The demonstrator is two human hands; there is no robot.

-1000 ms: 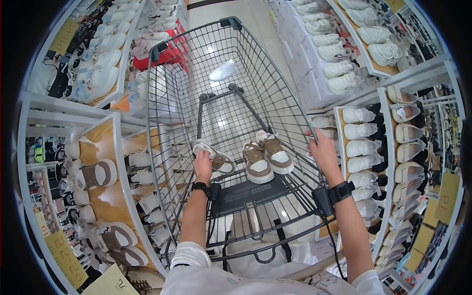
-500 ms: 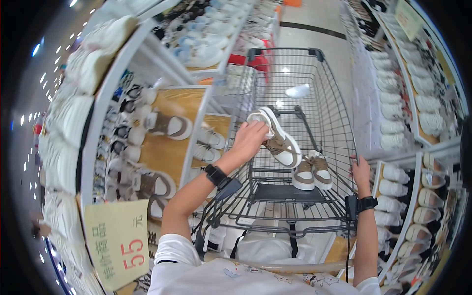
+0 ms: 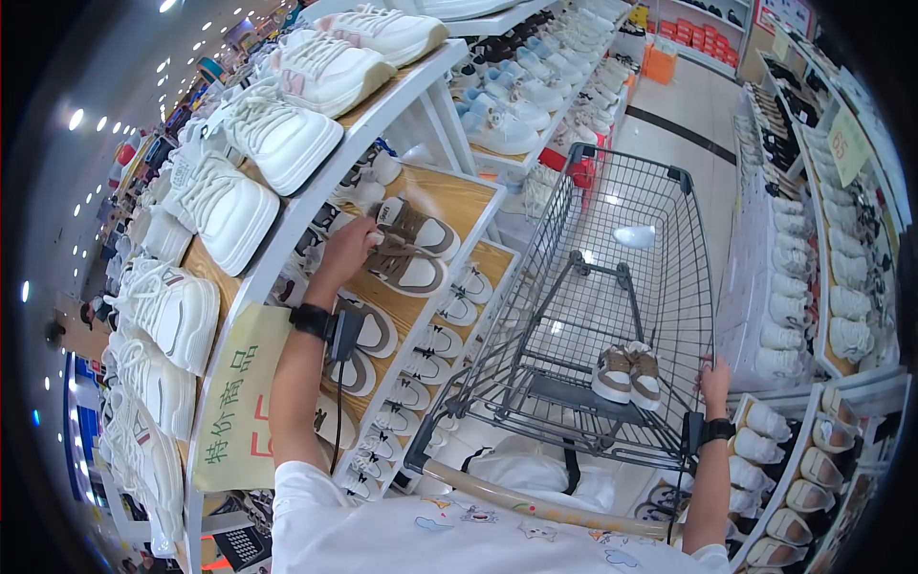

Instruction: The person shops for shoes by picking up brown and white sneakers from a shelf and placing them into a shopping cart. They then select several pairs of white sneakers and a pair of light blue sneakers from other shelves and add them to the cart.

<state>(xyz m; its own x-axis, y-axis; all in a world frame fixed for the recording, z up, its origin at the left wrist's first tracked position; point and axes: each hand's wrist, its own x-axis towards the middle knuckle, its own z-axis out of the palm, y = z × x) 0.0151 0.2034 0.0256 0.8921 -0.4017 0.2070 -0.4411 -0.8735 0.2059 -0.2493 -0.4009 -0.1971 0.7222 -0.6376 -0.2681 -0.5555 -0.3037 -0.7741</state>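
My left hand [image 3: 349, 251] is over the wooden shelf on the left, its fingers closed at the heel of a brown and white sneaker [image 3: 409, 271]. Right beside that shoe sits a matching sneaker [image 3: 421, 228], toe facing the aisle. My right hand [image 3: 713, 383] grips the right side of the wire shopping cart [image 3: 574, 316]; its fingers are partly hidden. A pair of brown and white sneakers [image 3: 626, 375] stands inside the cart near its handle end.
White sneakers [image 3: 287, 134] line the upper left shelf, above a yellow price sign [image 3: 239, 402]. More shoe racks [image 3: 794, 287] stand along the right. An orange box [image 3: 660, 62] is far down the aisle. A white bag [image 3: 540, 474] shows under the cart.
My left hand has carried the sneaker from above the cart leftward to the shelf, beside its match. My view has turned left. The right hand stays on the cart.
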